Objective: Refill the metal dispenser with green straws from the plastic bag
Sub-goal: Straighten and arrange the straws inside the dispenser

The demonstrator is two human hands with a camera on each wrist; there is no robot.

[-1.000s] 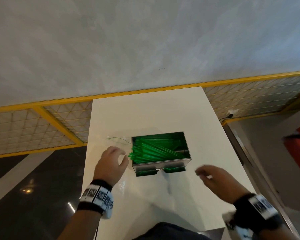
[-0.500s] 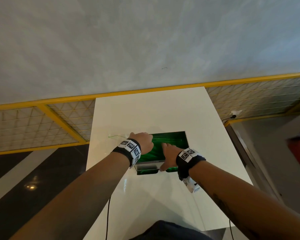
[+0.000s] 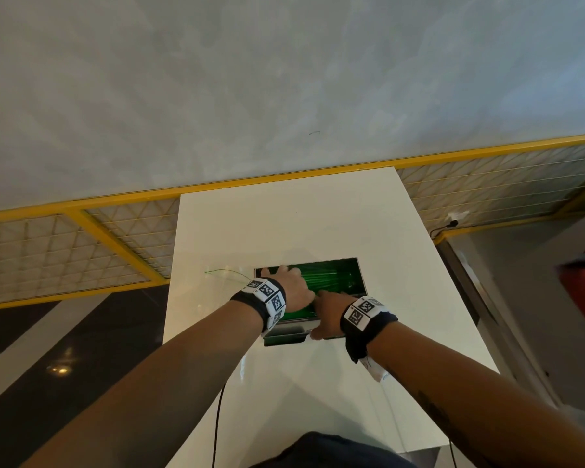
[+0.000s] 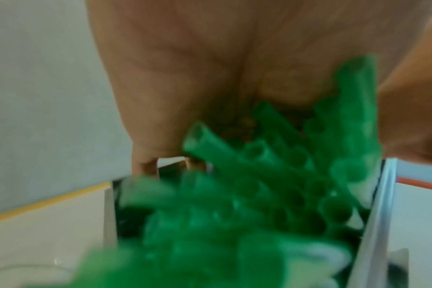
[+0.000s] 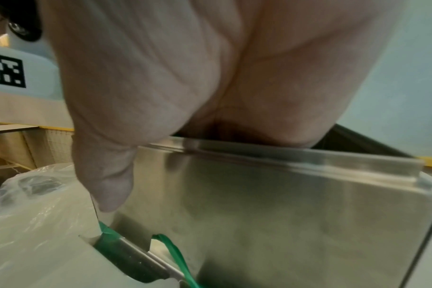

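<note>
left hand (image 3: pixel 293 288) lies over the left end of the metal dispenser (image 3: pixel 361 276), palm down on the green straws (image 3: pixel 331 276). in the left wrist view the palm sits flat on the heap with open straw ends poking out under it; fingers look straight and pressing, not wrapped round anything. likely levelling the pile so it beds down below the rim.

right hand (image 3: pixel 328 314) sits on the near wall of the dispenser. in the right wrist view its thumb (image 5: pixel 106 175) hangs down the outside of the steel front while the palm rides the top edge; the fingers go inside, out of sight, so cannot tell if they are curled or straight. reads as bracing the box against the left hand's push.

dispenser stands mid-way along the white table (image 3: pixel 284 224), lid off or open, straws lying lengthwise and crossed. a few straws show in the front slot at the base.

plastic bag (image 5: pixel 37 204) lies crumpled just left of the dispenser, beside the thumb; looks empty. judgement: refill nearly done, settling stage.
</note>
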